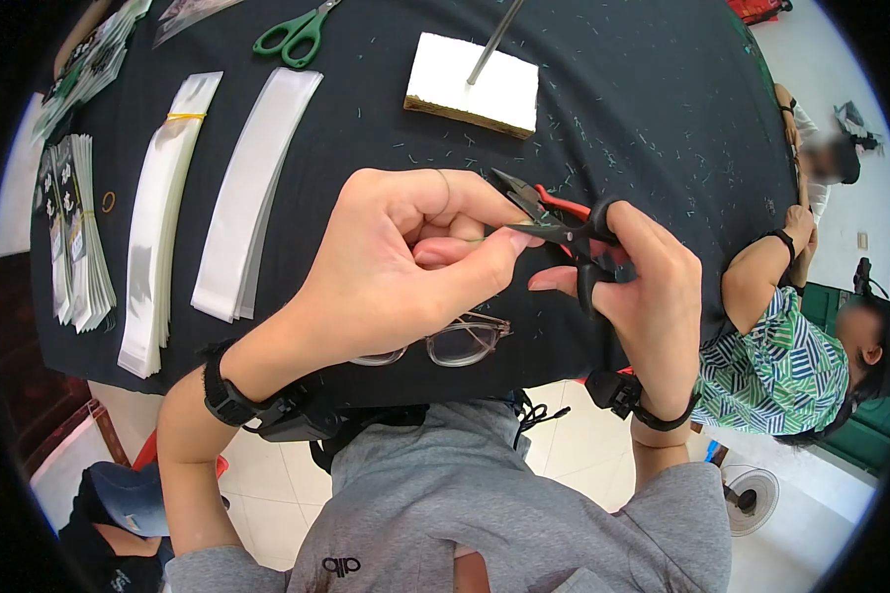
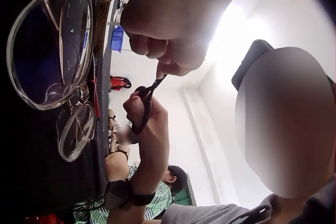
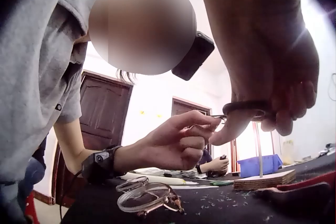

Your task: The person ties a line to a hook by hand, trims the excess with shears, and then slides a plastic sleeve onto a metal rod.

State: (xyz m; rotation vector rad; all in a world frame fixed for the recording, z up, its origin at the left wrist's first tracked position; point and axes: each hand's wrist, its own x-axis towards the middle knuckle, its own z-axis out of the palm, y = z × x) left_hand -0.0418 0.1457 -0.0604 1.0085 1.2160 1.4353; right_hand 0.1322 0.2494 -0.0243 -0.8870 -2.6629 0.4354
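Observation:
In the head view, my left hand [image 1: 405, 257] pinches a tiny greenish strand [image 1: 526, 222] between thumb and index fingertip, the other fingers curled in. Thin thread loops over that hand. My right hand [image 1: 658, 296] holds small black scissors [image 1: 591, 282], thumb and fingers at the handle loops. Their blades are apart, right at the left fingertips. Most of the strand is hidden by the fingers. Under the left hand lie clear-framed glasses [image 1: 462, 343] on the black cloth. A red-handled tool [image 1: 562, 203] lies behind the scissors, partly covered.
A white-topped block [image 1: 455, 74] holds an upright metal rod [image 1: 492, 44]. Green scissors [image 1: 302, 40], clear plastic sleeves [image 1: 257, 198], a banded sleeve bundle [image 1: 168, 227] and printed cards [image 1: 79, 237] lie leftward. Green clippings dot the black cloth [image 1: 366, 109]. Another person [image 1: 781, 356] sits at right.

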